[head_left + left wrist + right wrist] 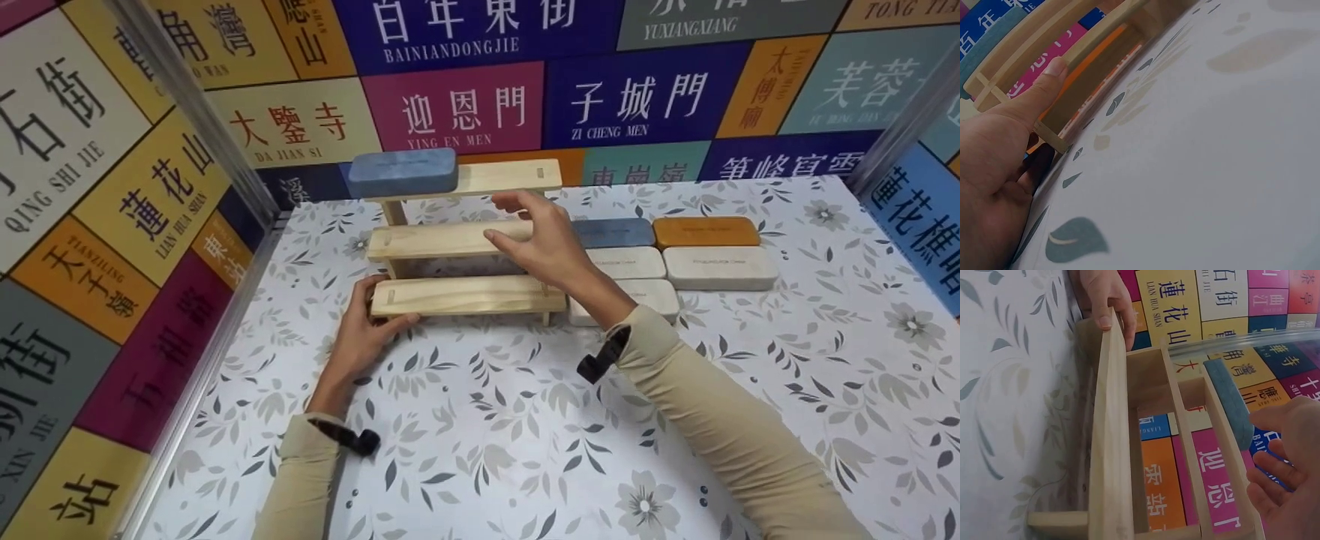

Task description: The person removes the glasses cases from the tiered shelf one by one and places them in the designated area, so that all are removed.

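A three-tier wooden step rack (469, 295) stands on the table. My left hand (355, 334) grips the left end of its lowest tier, thumb along the front edge and fingers round the end. On the left of the top tier lies a rounded blue block (403, 172), also visible in the right wrist view (1229, 402). My right hand (546, 238) hovers by the right part of the middle and top tiers, fingers loosely bent, holding nothing. In the right wrist view, its fingers are apart from the blue block.
Right of the rack lie another blue block (619, 232), an orange block (706, 231) and several white blocks (720, 268), laid side by side. The table (480, 435) has a leaf-patterned cover. Panels with printed signs (461, 105) rise behind and at the sides.
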Demonstrator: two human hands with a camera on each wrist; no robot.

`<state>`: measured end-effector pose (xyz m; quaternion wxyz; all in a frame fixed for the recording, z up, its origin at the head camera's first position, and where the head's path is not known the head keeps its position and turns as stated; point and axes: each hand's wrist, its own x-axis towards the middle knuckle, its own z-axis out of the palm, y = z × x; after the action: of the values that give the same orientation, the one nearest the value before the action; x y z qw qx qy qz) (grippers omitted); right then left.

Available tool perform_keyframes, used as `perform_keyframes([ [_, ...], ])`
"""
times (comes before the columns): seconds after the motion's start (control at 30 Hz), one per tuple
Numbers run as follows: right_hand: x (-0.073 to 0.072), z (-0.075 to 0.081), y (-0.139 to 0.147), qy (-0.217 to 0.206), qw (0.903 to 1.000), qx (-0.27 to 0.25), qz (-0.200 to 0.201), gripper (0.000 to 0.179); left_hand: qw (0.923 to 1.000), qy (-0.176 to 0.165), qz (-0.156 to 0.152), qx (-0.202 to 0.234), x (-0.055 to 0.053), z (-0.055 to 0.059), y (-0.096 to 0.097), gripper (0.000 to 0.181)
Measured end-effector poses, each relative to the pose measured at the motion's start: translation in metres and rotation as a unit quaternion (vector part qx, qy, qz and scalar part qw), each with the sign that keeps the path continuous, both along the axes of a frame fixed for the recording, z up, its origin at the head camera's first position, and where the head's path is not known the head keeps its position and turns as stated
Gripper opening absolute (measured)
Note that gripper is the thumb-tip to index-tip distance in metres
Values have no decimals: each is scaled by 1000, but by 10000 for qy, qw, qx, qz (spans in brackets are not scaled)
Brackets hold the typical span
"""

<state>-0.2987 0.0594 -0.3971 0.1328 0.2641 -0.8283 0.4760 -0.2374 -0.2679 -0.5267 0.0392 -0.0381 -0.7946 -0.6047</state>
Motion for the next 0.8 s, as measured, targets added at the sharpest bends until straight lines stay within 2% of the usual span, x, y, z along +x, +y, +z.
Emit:
perform_keyframes([
  [0.33,-19,14,-21,-142,9999,-8,-29,47,10000,43,-22,-6,0,-1,-2,93],
  [0.53,-32,23,-30,-79,9999,37,-143,48,9996,150,-146,208,-1,-2,-2,88],
  [0.8,-43,29,-39,-616,9980,105,-26,61,9996,141,-140,211,-1,-2,-1,91],
])
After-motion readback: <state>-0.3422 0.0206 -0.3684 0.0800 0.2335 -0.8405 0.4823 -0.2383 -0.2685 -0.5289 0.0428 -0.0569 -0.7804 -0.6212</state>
